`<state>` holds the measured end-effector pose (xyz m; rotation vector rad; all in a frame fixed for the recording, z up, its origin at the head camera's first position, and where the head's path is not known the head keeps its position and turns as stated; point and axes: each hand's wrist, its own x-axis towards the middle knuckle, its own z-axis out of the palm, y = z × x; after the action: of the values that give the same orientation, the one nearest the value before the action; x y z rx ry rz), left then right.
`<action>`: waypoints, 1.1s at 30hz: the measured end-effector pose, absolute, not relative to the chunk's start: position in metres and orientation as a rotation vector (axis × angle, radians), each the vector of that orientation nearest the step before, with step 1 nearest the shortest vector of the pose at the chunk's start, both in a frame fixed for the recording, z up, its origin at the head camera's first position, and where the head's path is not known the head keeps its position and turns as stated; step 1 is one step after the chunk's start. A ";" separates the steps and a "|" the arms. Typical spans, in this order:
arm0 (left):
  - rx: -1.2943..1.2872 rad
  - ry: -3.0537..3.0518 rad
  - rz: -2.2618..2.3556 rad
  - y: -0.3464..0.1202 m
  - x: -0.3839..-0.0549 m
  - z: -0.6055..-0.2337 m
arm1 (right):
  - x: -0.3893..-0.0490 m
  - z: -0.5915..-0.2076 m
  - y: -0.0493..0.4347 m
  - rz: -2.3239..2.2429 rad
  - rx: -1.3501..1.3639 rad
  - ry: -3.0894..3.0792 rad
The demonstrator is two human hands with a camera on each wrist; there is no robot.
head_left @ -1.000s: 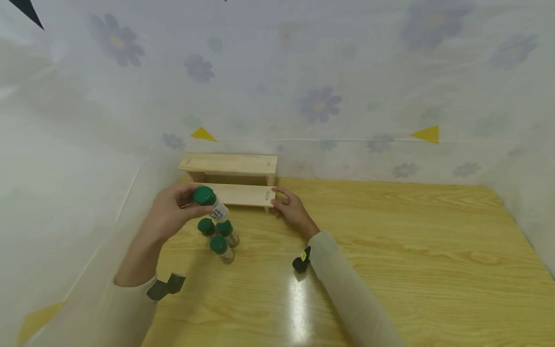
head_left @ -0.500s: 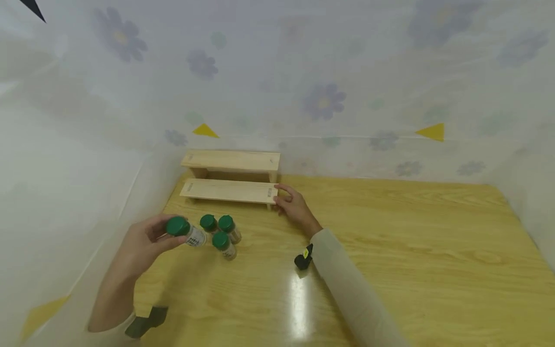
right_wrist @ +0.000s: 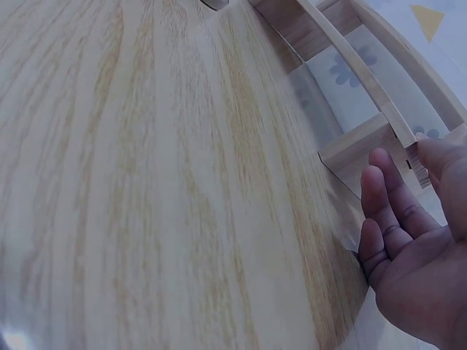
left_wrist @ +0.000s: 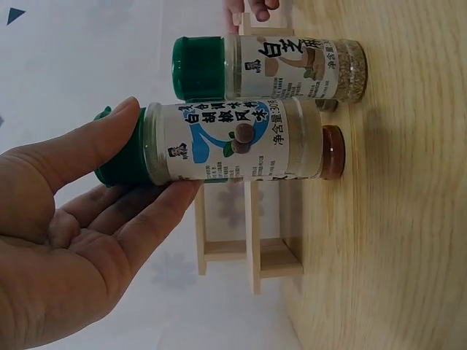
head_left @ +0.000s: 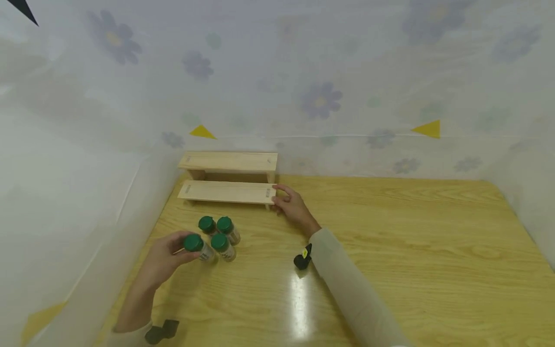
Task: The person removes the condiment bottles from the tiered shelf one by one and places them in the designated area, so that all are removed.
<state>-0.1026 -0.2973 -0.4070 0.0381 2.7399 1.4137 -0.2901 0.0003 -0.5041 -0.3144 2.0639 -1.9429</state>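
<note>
My left hand grips a clear spice jar by its green cap, thumb on one side and fingers on the other. This jar stands upright, its base close to the table, at the left of three similar green-capped jars. One of those, a white-labelled jar of pale seeds, shows right beside it in the left wrist view; another with reddish contents is mostly hidden behind. My right hand holds the right end of the two-step wooden shelf at its lower board, with the other fingers loosely curled below the board in the right wrist view.
The shelf's upper step stands at the back left near the flowered wall sheet. A white sheet also runs along the left side. The wood-grain table stretches off to the right.
My left hand has carried its jar back from in front of the lower board, first left, then down beside the other jars. My right hand stays at the shelf's end.
</note>
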 end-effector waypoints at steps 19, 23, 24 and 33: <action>-0.086 2.773 1.408 -0.289 -0.117 -0.434 | -0.288 -0.502 0.001 -1.929 -0.311 2.078; -0.123 2.777 1.392 -0.289 -0.118 -0.436 | -0.288 -0.501 0.000 -1.929 -0.324 2.081; -0.130 2.776 1.389 -0.290 -0.118 -0.436 | -0.288 -0.501 0.000 -1.931 -0.321 2.080; -0.171 2.739 1.383 -0.289 -0.119 -0.436 | -0.289 -0.503 0.000 -1.922 -0.318 2.090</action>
<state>-0.1189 -0.2891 -0.4363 -0.1715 2.7391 1.3833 -0.2888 0.0000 -0.5034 -0.3180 2.0896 -1.9217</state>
